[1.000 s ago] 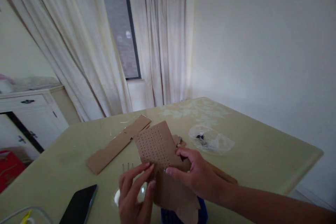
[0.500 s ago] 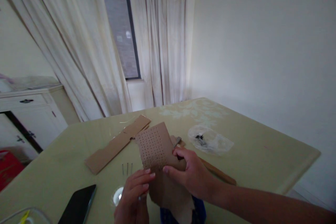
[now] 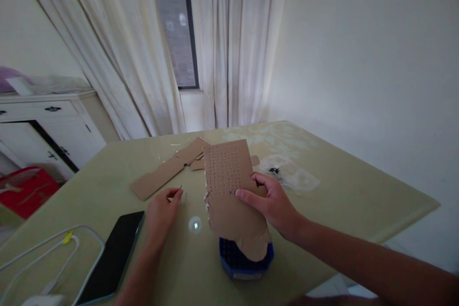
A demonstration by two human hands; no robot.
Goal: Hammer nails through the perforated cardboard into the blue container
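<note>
My right hand grips the right edge of a brown cardboard piece, thumb on its face. Rows of small holes run across the upper part, and its left and lower edges are torn. The cardboard is held tilted above a blue octagonal container, partly covering it. To the left, my left hand is low over the table, thumb and forefinger pinched on a thin nail whose tip shows above the fingers. Another thin nail appears just right of the fingertips.
Flat cardboard strips lie behind my left hand. A clear plastic bag with small black pieces is at the right. Near the left front are a black phone and a white cable. A bright round spot shows on the tabletop.
My left hand has left the cardboard, moved left and pinched at the standing nails. My right hand has brought the cardboard more upright; the hammer seen behind it is now hidden. The view has shifted.
</note>
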